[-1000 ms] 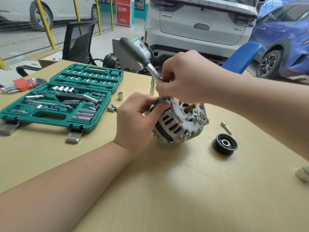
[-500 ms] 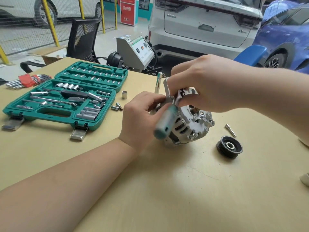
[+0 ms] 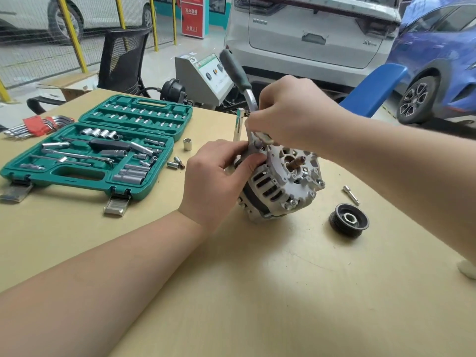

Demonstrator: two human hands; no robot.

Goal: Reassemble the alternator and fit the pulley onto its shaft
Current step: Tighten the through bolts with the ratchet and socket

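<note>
The silver alternator (image 3: 282, 185) lies tilted on the table (image 3: 257, 292), its bare shaft pointing up and right. My left hand (image 3: 219, 176) grips the alternator's upper left side. My right hand (image 3: 291, 117) pinches the head of a ratchet wrench (image 3: 238, 76) against the alternator's top edge; the dark handle sticks up and to the left. The black pulley (image 3: 349, 220) lies flat on the table to the right, apart from the shaft, with a nut in its centre.
An open green socket case (image 3: 87, 161) sits at the left, with loose sockets (image 3: 187, 144) beside it. Red-held hex keys (image 3: 36, 126) lie far left. A small extension bar (image 3: 351, 195) lies above the pulley. A steel bar (image 3: 239, 124) stands behind my left hand.
The ratchet handle swung from pointing down toward me back up and to the left. Both hands stayed on the alternator.
</note>
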